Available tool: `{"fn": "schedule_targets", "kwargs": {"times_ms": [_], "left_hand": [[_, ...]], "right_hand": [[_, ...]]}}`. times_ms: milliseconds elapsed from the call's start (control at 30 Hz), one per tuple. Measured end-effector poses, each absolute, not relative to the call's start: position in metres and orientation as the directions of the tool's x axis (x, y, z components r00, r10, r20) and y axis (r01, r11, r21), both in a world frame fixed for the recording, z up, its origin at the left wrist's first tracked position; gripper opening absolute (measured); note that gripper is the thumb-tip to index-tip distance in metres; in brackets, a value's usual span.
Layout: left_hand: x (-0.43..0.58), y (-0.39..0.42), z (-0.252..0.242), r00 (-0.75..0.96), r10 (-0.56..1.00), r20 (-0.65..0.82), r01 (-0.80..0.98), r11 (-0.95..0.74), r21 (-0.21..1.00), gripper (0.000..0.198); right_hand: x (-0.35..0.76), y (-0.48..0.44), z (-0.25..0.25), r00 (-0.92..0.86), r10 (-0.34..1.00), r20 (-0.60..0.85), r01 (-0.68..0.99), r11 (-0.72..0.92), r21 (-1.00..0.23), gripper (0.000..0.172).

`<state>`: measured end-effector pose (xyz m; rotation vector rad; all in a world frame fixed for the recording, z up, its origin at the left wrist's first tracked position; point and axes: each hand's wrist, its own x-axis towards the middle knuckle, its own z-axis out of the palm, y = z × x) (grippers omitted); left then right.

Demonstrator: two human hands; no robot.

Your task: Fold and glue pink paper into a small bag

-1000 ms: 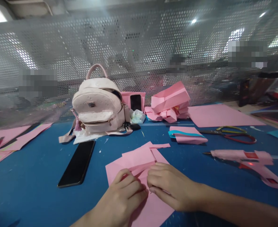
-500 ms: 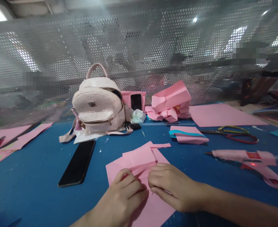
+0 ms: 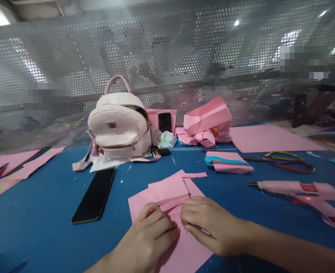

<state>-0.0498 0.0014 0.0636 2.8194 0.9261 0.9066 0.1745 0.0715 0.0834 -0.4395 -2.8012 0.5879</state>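
Observation:
Pink paper sheets point(image 3: 167, 189) lie overlapped on the blue table in front of me, with a narrow pink strip point(image 3: 194, 175) at their top. My left hand point(image 3: 153, 237) is closed with bent fingers on the lower part of the paper, pinching a pink edge. Close beside it on the right, my right hand point(image 3: 208, 223) is also closed, thumb against the fingers, on a bit of pink paper. The fingertips hide most of what is between them.
A black phone point(image 3: 95, 195) lies left, before a white backpack point(image 3: 120, 127). Folded pink papers point(image 3: 207, 121) are piled at the back. To the right are a folded pink piece with blue strip point(image 3: 228, 163), scissors point(image 3: 287, 161) and a pink glue gun point(image 3: 301, 189).
My right hand has shifted very slightly to the right, away from my left hand. Both hands keep their closed grip, and the paper lies nearly as before.

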Motion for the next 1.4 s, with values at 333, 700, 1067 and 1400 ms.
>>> {"fn": "schedule_targets", "kwargs": {"times_ms": [333, 700, 1067, 1400], "left_hand": [[-0.0493, 0.001, 0.0651, 0.65, 0.554, 0.52, 0.54, -0.818, 0.197, 0.027], [-0.0498, 0.0013, 0.0644, 0.647, 0.546, 0.533, 0.532, -0.823, 0.197, 0.026], [-0.0504, 0.0021, 0.062, 0.645, 0.541, 0.54, 0.529, -0.826, 0.195, 0.026], [-0.0502, 0.0022, 0.0627, 0.643, 0.552, 0.531, 0.526, -0.822, 0.218, 0.027]], "right_hand": [[0.1744, 0.0713, 0.0839, -0.921, 0.34, 0.19, 0.239, 0.879, -0.413, 0.018], [0.1739, 0.0719, 0.0839, -0.907, 0.359, 0.221, 0.253, 0.883, -0.395, 0.018], [0.1764, 0.0752, 0.0865, -0.918, 0.343, 0.198, 0.228, 0.868, -0.441, 0.019], [0.18, 0.081, 0.0825, -0.928, 0.304, 0.217, 0.192, 0.887, -0.421, 0.017]]}}
